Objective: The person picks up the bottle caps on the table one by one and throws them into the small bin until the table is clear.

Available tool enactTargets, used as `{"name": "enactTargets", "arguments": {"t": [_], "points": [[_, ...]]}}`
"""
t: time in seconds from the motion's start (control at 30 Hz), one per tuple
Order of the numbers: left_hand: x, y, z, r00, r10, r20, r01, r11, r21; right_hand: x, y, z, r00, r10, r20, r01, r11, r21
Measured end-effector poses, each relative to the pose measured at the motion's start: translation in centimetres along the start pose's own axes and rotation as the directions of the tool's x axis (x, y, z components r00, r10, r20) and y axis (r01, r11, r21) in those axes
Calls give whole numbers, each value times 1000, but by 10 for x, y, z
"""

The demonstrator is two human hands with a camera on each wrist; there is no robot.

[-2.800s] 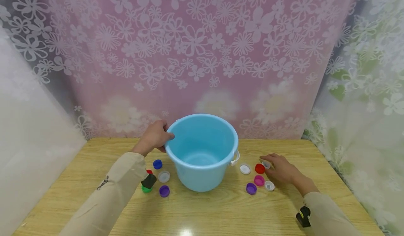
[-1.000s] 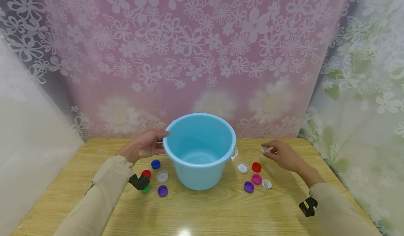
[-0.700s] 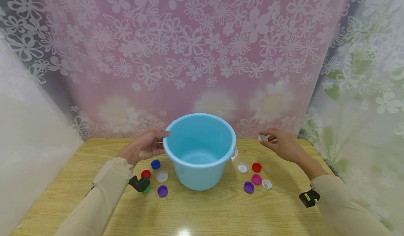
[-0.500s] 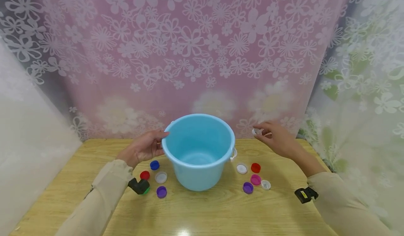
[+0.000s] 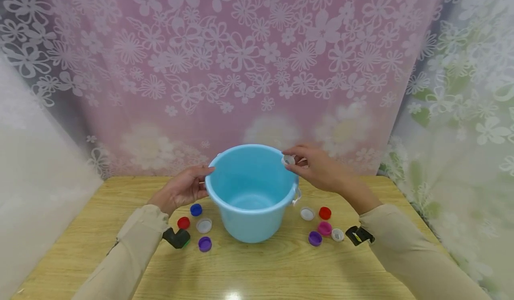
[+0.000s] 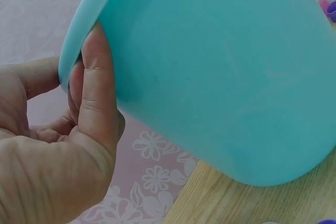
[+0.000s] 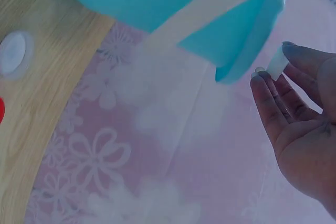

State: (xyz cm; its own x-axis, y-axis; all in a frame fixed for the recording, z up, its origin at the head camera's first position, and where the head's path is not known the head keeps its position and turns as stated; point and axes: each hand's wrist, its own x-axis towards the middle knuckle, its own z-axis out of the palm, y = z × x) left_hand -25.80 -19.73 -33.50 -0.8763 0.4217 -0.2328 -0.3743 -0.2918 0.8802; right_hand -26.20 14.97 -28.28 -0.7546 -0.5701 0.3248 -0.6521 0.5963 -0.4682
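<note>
Held cap: I make out a small whitish cap (image 5: pixel 288 160) at the far right of the bucket's rim, raised well above the table; in the right wrist view it sits just beside the rim with a gap between.
Right hand: the person's right hand (image 5: pixel 317 168) pinches that cap between thumb and fingertips.
Bucket: a light blue bucket (image 5: pixel 253 222) stands on the table, in the middle of my head view, between two groups of caps.
Left hand: the left hand (image 5: pixel 181 188) grips the bucket's rim at its left side, the rim caught between thumb and fingers.
Handle: a white handle (image 5: pixel 296 196) shows at the bucket's right side, and I see it as a pale band across the right wrist view.
Caps at left: blue cap (image 5: pixel 196 209) farthest, then red cap (image 5: pixel 183 223) and white cap (image 5: pixel 204 225), with purple cap (image 5: pixel 205 244) nearest me; a green cap (image 5: pixel 186 244) is mostly hidden under the black wrist camera (image 5: pixel 175 236).
Caps at right: another white one and another red one lie farther off, a pink cap (image 5: pixel 324 228) nearer, then a second purple one and a whitish one with a mark inside.
Surroundings: wood-grained table (image 5: pixel 257 273), pink flowered curtain (image 5: pixel 241 68) behind it, beige sleeves (image 5: pixel 405 246) on both arms.
</note>
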Motion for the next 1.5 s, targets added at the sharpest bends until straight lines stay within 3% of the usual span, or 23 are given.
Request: {"name": "enactTargets", "arguments": {"t": [0.5,0.73,0.87,1.0,1.07,1.33,1.5], "points": [[2,-2,2,1000,6,1,-6,1000,-13,24,-9,41,993,-95,74,101,991,-84],[0,-4,3,999,20,-34,-20,1000,-7,26,-12,48,990,-75,122,82,995,-49],[-1,-3,9,991,46,-122,-32,993,118,26,-14,50,988,-29,149,40,997,-69],[-1,0,16,976,79,-201,-12,949,315,27,-16,51,985,-9,174,27,994,-102],[-1,3,18,972,90,-218,-3,929,371,27,-16,51,984,-18,176,37,994,-107],[-2,7,21,968,112,-225,0,894,447,27,-17,51,982,-10,188,30,994,-105],[-1,6,20,968,111,-225,-3,901,433,27,-16,51,982,-11,187,31,994,-104]]}}
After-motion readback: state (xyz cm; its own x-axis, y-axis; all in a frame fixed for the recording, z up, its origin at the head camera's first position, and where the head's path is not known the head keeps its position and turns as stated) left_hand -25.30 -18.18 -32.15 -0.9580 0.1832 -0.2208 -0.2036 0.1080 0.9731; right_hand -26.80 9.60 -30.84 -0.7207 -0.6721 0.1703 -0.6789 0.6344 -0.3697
